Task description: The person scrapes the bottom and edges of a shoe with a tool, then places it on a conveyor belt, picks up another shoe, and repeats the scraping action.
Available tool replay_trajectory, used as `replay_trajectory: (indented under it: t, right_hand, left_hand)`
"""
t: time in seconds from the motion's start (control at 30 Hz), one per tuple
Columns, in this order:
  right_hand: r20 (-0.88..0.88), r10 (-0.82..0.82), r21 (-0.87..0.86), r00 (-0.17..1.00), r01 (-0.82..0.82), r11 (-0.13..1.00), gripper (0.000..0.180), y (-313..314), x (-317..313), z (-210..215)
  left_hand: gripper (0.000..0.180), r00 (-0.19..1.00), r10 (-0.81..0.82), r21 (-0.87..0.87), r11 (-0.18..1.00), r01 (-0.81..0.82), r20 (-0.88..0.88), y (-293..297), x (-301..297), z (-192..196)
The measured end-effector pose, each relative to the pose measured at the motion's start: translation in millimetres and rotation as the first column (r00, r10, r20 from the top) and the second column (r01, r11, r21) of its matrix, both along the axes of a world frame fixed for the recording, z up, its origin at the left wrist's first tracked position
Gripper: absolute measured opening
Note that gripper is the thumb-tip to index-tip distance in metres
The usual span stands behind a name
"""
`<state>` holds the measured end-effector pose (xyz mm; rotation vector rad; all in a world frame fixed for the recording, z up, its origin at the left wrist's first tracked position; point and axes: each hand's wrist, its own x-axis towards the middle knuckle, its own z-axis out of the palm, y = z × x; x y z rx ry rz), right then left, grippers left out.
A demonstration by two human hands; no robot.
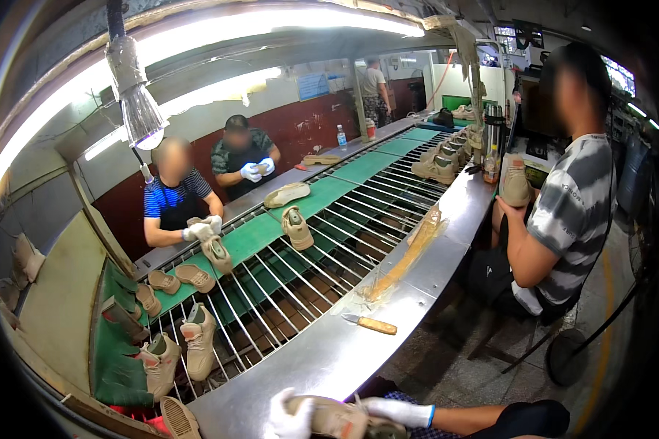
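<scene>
— Overhead, long fluorescent tubes (271, 29) glared above a curved steel bench (322, 358), and a bare bulb (140, 117) hung near the camera. What was hard to see?

— Plenty. Both of the wearer's hands sat at the very bottom edge, partly cut off. The left hand (289, 421), in a white glove, wrapped its fingers around the tan shoe (337, 418) at its rear end, closed on it. The right hand (395, 411), also white-gloved, pressed against the shoe's other end; whether its fingers closed around it I could not tell, since the frame cropped them.

— And the shoe itself?

— Held just off the bench's near edge, low in the frame, on its side. Soft tan upper, paler sole; details blurred.

— Anything else on the bench?

— A knife (370, 323) with a pale wooden handle lay flat on the smooth metal, well apart from the hands. Beyond it ran a streak of yellowish residue (403, 263), glossy and smeared.

— The middle?

— A conveyor of thin metal rods (293, 278) with green panels carried more tan shoes (198, 340). Across it, two people in white gloves (198, 230) handled soles. On the right, a seated person in a grey striped shirt (575, 212) held another shoe; faces were blurred.
</scene>
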<state>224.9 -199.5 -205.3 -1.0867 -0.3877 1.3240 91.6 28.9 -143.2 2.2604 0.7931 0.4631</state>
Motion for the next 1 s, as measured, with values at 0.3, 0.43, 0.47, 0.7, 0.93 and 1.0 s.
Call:
replay_trajectory:
  t: [0.3,0.43,0.47,0.7,0.93,1.0]
  right_hand:
    - [-0.407,-0.197,-0.051,0.892,0.193,0.980,0.045,-39,-32,-81]
    - [-0.444,-0.253,-0.103,0.860,0.232,0.967,0.046,-42,-28,-96]
    - [-0.450,-0.256,-0.114,0.856,0.229,0.967,0.046,-41,-25,-99]
    - [-0.453,-0.256,-0.166,0.854,0.201,0.965,0.046,-26,-18,-137]
    - [0.559,-0.332,-0.020,0.760,0.413,0.911,0.043,-28,-39,-123]
    - [0.662,-0.265,-0.044,0.701,0.390,0.920,0.041,-42,-40,-105]
  left_hand:
    - [0.037,0.978,-0.194,0.495,0.859,0.132,0.075,97,4,50]
    - [0.039,0.944,0.317,0.843,0.481,-0.241,0.089,230,-60,24]
    - [0.039,0.865,0.503,0.666,0.644,-0.376,0.003,248,-74,13]
    - [0.074,0.729,0.655,0.336,0.745,-0.577,-0.200,309,-138,-50]
    - [0.043,0.890,0.366,0.204,0.926,-0.319,-0.271,263,-163,-23]
    - [0.033,0.956,0.136,-0.019,0.989,-0.146,-0.261,269,-179,-16]
